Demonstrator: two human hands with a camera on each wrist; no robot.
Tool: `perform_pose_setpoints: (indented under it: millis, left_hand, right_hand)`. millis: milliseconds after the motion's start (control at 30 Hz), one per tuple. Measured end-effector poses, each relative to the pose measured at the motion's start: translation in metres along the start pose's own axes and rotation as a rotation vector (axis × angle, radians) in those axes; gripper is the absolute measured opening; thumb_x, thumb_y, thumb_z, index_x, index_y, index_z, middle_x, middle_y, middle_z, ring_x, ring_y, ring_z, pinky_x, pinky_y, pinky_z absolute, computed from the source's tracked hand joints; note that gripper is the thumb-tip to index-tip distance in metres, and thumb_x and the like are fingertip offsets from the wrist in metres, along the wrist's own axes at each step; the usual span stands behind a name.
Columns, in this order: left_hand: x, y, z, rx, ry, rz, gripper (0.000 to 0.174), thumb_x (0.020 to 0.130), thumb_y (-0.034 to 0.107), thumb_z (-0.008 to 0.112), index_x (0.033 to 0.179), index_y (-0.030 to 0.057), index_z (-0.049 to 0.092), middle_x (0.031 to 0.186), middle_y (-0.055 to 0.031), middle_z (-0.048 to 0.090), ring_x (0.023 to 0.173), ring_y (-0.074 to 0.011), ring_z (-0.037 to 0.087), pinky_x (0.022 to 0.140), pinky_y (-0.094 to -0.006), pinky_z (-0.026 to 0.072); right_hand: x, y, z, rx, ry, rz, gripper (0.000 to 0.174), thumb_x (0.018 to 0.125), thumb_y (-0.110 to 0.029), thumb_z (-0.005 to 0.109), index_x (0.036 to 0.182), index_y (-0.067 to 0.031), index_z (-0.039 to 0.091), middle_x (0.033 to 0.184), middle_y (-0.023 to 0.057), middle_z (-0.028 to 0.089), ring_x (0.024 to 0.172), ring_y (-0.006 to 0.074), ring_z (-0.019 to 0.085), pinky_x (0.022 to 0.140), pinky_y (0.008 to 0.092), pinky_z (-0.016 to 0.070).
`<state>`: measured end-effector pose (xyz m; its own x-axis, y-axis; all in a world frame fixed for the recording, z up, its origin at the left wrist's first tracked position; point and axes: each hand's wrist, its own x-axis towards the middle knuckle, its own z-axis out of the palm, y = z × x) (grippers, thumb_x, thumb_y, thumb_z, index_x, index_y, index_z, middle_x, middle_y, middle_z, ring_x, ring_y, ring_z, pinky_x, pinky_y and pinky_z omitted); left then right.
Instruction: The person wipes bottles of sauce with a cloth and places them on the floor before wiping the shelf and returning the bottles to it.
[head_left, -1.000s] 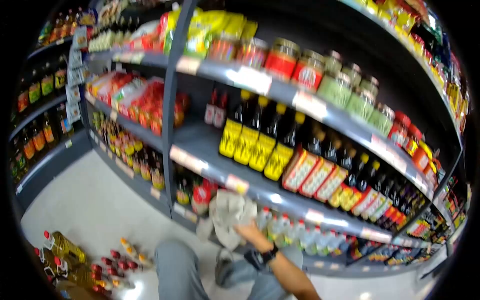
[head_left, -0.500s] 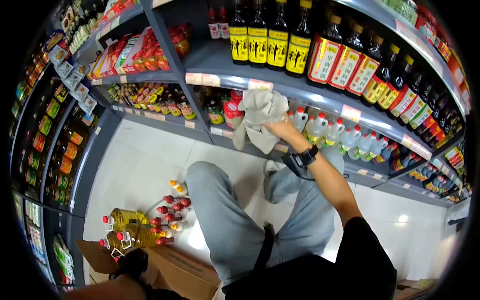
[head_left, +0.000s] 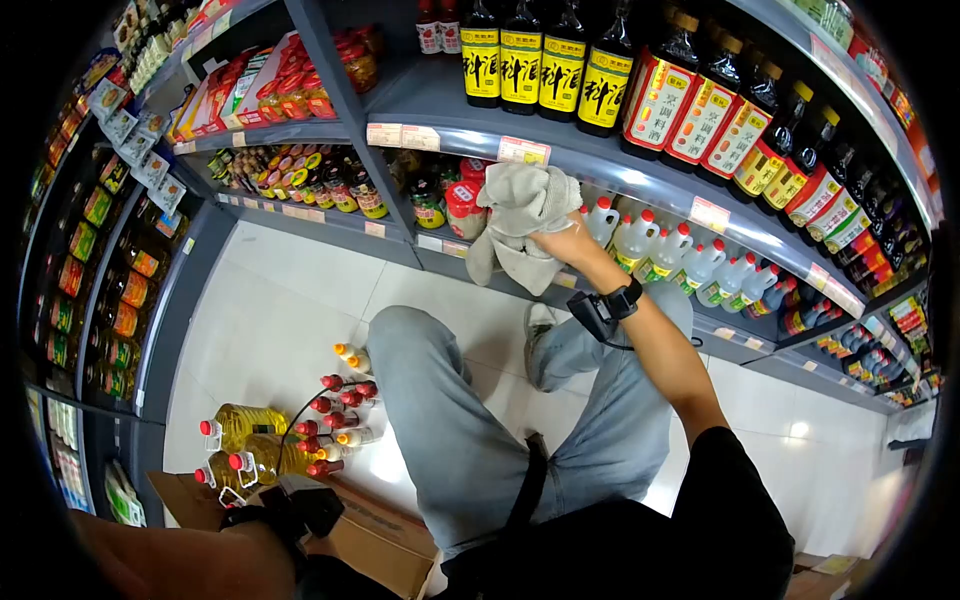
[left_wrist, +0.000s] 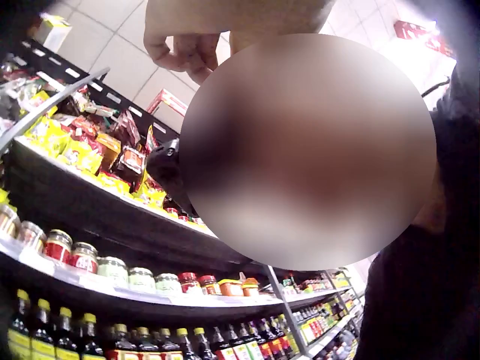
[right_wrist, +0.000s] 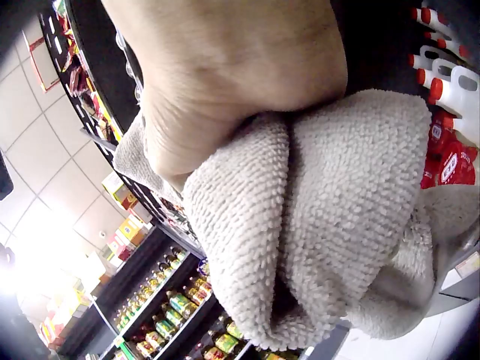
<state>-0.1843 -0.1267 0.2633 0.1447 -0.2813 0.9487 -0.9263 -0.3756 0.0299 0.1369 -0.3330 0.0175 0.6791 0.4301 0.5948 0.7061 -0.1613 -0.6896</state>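
Observation:
My right hand [head_left: 563, 243] grips a crumpled grey cloth [head_left: 527, 215] at the front of the bottom shelf, just below the price-tag strip. Thick ribbed folds of the cloth fill the right wrist view, where the back of my right hand [right_wrist: 232, 67] bends over it and the fingertips are hidden. Beside the cloth stands a red-labelled jar [head_left: 466, 208]; to its other side are clear jugs with red caps [head_left: 634, 240]. My left hand [left_wrist: 199, 34] shows loosely curled fingers holding nothing. In the head view the left wrist device [head_left: 305, 505] mostly hides that hand, above a cardboard box [head_left: 385, 540].
Dark bottles with yellow labels [head_left: 520, 70] line the shelf above. On the floor to the left stand oil jugs [head_left: 250, 425] and several small red-capped bottles [head_left: 340, 420]. A shelf upright [head_left: 345, 110] divides the bays. My bent knees [head_left: 415, 345] are close to the shelf.
The head view has tilted down from the upper shelves to the floor and my lap. Between the last two frames my right hand and the cloth have barely moved.

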Motion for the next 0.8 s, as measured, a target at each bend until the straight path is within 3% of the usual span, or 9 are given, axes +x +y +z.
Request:
perform_pose_setpoints:
  millis: [167, 233, 267, 333, 500, 567, 600, 733, 800]
  left_hand:
    - [-0.012, -0.054, -0.002, -0.333, -0.076, -0.072, 0.060, 0.087, 0.045, 0.064, 0.138, 0.0211, 0.045, 0.129, 0.0128, 0.054, 0.094, -0.0198, 0.052, 0.095, -0.0450, 0.0329]
    - [-0.028, -0.111, 0.041, 0.564, 0.392, -0.590, 0.035, 0.098, 0.022, 0.037, 0.118, -0.0014, 0.053, 0.116, -0.0185, 0.061, 0.109, -0.0246, 0.057, 0.091, -0.0379, 0.0487]
    - [-0.032, -0.156, 0.046, 0.388, 0.197, -0.518, 0.031, 0.098, 0.018, 0.041, 0.118, -0.0012, 0.054, 0.117, -0.0187, 0.061, 0.106, -0.0228, 0.059, 0.090, -0.0329, 0.0475]
    - [-0.038, -0.231, 0.076, -0.065, 0.175, -0.874, 0.036, 0.092, 0.012, 0.052, 0.125, 0.0001, 0.049, 0.124, -0.0180, 0.058, 0.111, -0.0208, 0.058, 0.094, -0.0311, 0.0439]
    - [-0.059, -0.461, 0.125, -0.582, 0.111, -1.583, 0.044, 0.095, 0.017, 0.049, 0.131, -0.0061, 0.042, 0.127, -0.0197, 0.055, 0.117, -0.0260, 0.056, 0.094, -0.0354, 0.0470]
    - [-0.055, -0.547, 0.134, -0.354, -0.019, -1.601, 0.044, 0.094, 0.012, 0.047, 0.135, -0.0026, 0.040, 0.133, -0.0177, 0.050, 0.116, -0.0264, 0.055, 0.096, -0.0356, 0.0470]
    - [-0.050, -0.583, 0.141, -0.199, -0.071, -1.518, 0.045, 0.093, 0.014, 0.049, 0.134, -0.0011, 0.042, 0.132, -0.0174, 0.051, 0.116, -0.0271, 0.055, 0.095, -0.0367, 0.0471]
    - [-0.042, -0.704, 0.155, 0.514, -0.313, -0.851, 0.046, 0.089, 0.023, 0.054, 0.130, 0.0046, 0.048, 0.130, -0.0163, 0.053, 0.114, -0.0299, 0.056, 0.094, -0.0411, 0.0473]
    - [-0.044, -0.740, 0.164, 0.667, -0.411, -0.699, 0.047, 0.086, 0.028, 0.056, 0.128, 0.0075, 0.051, 0.128, -0.0158, 0.055, 0.114, -0.0313, 0.057, 0.093, -0.0433, 0.0474]
  right_hand:
    - [-0.001, -0.014, -0.004, 0.056, 0.063, 0.068, 0.052, 0.075, -0.021, 0.075, 0.120, -0.0043, 0.053, 0.117, 0.0112, 0.059, 0.108, 0.0258, 0.057, 0.094, 0.0350, 0.0454]
    - [0.001, -0.021, -0.006, -0.049, 0.133, -0.091, 0.052, 0.075, -0.018, 0.074, 0.120, -0.0042, 0.054, 0.115, 0.0114, 0.061, 0.107, 0.0257, 0.058, 0.094, 0.0351, 0.0457]
    - [0.003, -0.018, -0.006, -0.046, 0.149, -0.099, 0.052, 0.075, -0.018, 0.074, 0.120, -0.0042, 0.054, 0.115, 0.0114, 0.061, 0.107, 0.0257, 0.058, 0.094, 0.0351, 0.0457]
    - [0.007, -0.008, -0.002, 0.066, 0.073, -0.126, 0.053, 0.073, -0.018, 0.075, 0.120, -0.0041, 0.054, 0.114, 0.0115, 0.062, 0.106, 0.0261, 0.060, 0.094, 0.0355, 0.0461]
    - [0.011, -0.019, 0.011, 0.180, 0.176, 0.041, 0.054, 0.070, -0.020, 0.075, 0.118, -0.0044, 0.055, 0.112, 0.0106, 0.062, 0.106, 0.0268, 0.059, 0.094, 0.0382, 0.0454]
    - [0.008, -0.001, 0.020, -0.158, 0.313, -0.092, 0.047, 0.072, -0.018, 0.071, 0.114, -0.0040, 0.056, 0.109, 0.0096, 0.062, 0.105, 0.0271, 0.058, 0.094, 0.0387, 0.0434]
    - [0.013, -0.012, 0.017, -0.147, 0.161, 0.032, 0.046, 0.071, -0.017, 0.069, 0.113, -0.0037, 0.056, 0.106, 0.0108, 0.062, 0.104, 0.0289, 0.056, 0.095, 0.0389, 0.0417]
    - [0.028, 0.000, 0.021, -0.345, 0.225, -0.211, 0.046, 0.065, -0.016, 0.070, 0.108, -0.0037, 0.059, 0.106, 0.0134, 0.061, 0.103, 0.0333, 0.056, 0.093, 0.0405, 0.0440]
    - [0.026, 0.010, 0.022, -0.229, 0.166, -0.104, 0.043, 0.065, -0.015, 0.070, 0.106, -0.0046, 0.060, 0.105, 0.0131, 0.061, 0.103, 0.0334, 0.056, 0.093, 0.0403, 0.0442]
